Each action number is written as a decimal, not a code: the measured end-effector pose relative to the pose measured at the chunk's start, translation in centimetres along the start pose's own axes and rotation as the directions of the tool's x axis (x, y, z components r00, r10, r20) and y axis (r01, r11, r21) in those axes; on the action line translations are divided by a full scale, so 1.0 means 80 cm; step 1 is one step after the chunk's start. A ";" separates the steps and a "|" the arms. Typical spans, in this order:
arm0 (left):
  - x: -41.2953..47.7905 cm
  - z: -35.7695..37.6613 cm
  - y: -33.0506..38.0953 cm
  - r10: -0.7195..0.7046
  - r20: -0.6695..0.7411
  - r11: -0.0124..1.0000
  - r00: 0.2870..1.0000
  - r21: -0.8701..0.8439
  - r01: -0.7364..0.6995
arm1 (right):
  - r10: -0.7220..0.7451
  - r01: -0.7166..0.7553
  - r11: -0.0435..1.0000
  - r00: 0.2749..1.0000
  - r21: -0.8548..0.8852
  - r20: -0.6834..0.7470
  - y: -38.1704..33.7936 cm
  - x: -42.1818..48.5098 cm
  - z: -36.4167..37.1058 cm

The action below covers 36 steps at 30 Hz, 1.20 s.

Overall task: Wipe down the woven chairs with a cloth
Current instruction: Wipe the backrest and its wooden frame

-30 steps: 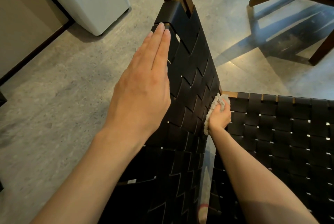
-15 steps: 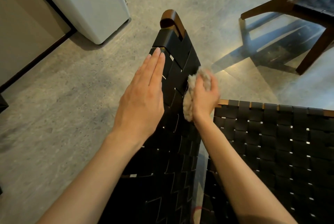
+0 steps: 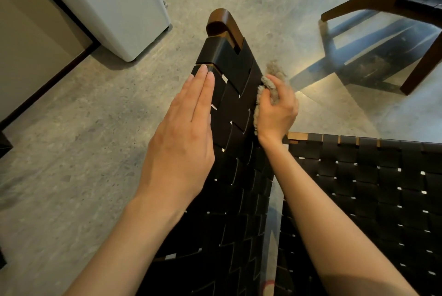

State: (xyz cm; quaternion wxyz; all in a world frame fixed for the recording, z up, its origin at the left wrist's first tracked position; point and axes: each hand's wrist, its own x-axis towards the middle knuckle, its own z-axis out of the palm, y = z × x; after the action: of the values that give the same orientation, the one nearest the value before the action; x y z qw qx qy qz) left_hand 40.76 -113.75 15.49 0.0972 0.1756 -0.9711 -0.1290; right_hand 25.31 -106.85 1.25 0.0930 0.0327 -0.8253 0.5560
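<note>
A black woven chair back point(image 3: 235, 95) with a brown wooden top corner point(image 3: 223, 24) runs up the middle of the view. Its woven seat point(image 3: 373, 188) spreads out at the right. My left hand point(image 3: 184, 135) lies flat, fingers straight and together, against the left face of the back. My right hand point(image 3: 278, 109) grips a fluffy beige cloth point(image 3: 265, 90) and presses it against the right face of the back, near the upper part.
A white appliance point(image 3: 114, 1) stands on the grey stone floor at the upper left beside a dark-framed wall panel. A second chair with wooden legs point(image 3: 392, 9) stands at the upper right and casts a shadow on the floor.
My right hand has carried the cloth up the chair back, from the corner near the seat to the upper straps. My left hand has stayed flat on the back.
</note>
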 end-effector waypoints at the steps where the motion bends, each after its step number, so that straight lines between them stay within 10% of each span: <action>1: 0.000 0.001 0.000 0.002 -0.005 1.000 1.000 0.014 -0.002 | 0.054 -0.054 0.999 0.999 -0.009 -0.006 0.016 0.000 0.000; 17: 0.000 0.006 -0.003 0.014 -0.033 0.996 0.999 0.083 -0.011 | 0.670 -0.661 0.737 0.742 -0.141 0.028 0.135 -0.083 -0.045; 28: -0.001 -0.004 0.005 -0.017 -0.044 0.993 0.999 0.119 0.022 | 0.711 -0.723 0.690 0.672 -0.025 0.207 0.033 -0.146 -0.092; 36: -0.049 -0.048 0.022 -0.162 0.026 0.987 0.987 0.019 0.161 | 0.460 -0.597 0.792 0.720 0.126 0.519 -0.081 -0.169 -0.155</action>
State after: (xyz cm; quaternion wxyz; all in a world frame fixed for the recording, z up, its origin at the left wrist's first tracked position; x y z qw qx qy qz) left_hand 44.66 -111.54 19.04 0.0717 0.2526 -0.9560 -0.1307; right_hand 41.01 -98.52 9.11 -0.2765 -0.0623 -0.7077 0.6471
